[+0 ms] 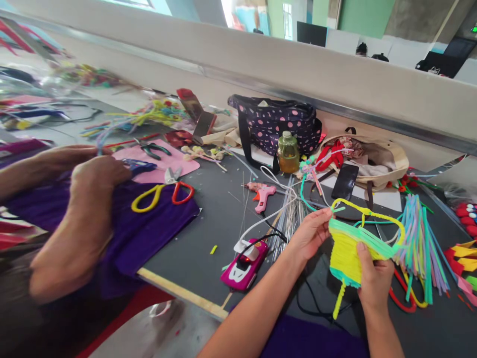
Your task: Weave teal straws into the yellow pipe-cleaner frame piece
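Observation:
My right hand (376, 276) is closed round a small bag-shaped piece of yellow and mint pipe cleaners (345, 248), thumb lying on its front. A yellow loop like a handle rises from its top, and a twisted yellow stem hangs below. At its upper left corner, my left hand (316, 229) pinches the end of a mint pipe cleaner (338, 209). Beyond my right hand lies a bundle of mint and lilac pipe cleaners (421, 243). Red-and-yellow-handled scissors (402, 296) lie partly hidden behind my right hand.
A pink glue gun (264, 195), thin clear rods and a magenta power strip (246, 266) with cables lie left of my hands. Behind stand a bottle (288, 153), a dark patterned bag (276, 122) and a phone (345, 182). A co-worker's hands (97, 169) work at left near scissors (164, 191).

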A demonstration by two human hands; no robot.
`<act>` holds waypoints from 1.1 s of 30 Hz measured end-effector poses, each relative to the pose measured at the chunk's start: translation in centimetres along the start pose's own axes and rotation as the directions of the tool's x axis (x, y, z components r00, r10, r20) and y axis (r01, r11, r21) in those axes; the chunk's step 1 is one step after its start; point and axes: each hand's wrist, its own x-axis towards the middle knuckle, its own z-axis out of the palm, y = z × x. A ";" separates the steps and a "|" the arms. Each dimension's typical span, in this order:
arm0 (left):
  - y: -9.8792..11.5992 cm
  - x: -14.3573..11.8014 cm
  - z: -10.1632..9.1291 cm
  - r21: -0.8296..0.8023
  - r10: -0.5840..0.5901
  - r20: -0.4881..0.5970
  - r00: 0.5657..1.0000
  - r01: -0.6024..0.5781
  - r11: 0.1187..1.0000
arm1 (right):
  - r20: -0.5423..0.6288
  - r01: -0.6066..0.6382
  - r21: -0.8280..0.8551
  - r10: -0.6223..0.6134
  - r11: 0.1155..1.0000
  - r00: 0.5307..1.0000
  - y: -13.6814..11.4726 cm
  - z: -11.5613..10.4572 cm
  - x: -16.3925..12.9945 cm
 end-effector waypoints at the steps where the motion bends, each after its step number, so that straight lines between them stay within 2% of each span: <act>1: 0.0 0.0 0.0 -0.012 -0.014 0.018 1.000 0.014 1.000 | -0.004 -0.027 0.031 0.027 0.999 1.000 -0.2 0.2 0.0; 6: 0.2 -0.3 0.1 -0.055 -0.058 0.071 0.996 0.062 0.997 | -0.022 -0.147 0.135 0.152 0.980 0.988 -1.3 0.7 0.0; 12: 0.4 -0.4 0.1 -0.106 -0.099 0.130 0.987 0.113 0.988 | 0.026 -0.272 0.168 0.272 0.947 0.962 -1.4 0.5 0.5; 17: 0.4 -0.6 0.0 -0.135 -0.125 0.171 0.977 0.149 0.980 | 0.081 -0.307 0.217 0.296 0.927 0.952 -1.3 0.4 0.8; 24: 0.7 -1.1 0.6 -0.164 -0.109 0.253 0.961 0.153 0.974 | 0.139 -0.302 0.195 0.279 0.933 0.950 -0.9 0.2 1.1; 30: 0.2 -0.7 0.4 -0.031 -0.003 0.146 0.989 0.008 0.999 | 0.028 -0.228 0.158 0.227 0.961 0.974 -0.7 0.2 0.9; 33: -0.1 -0.6 0.5 0.113 0.148 0.048 0.988 -0.152 0.982 | -0.038 -0.126 0.104 0.131 0.987 0.991 -0.6 0.2 0.5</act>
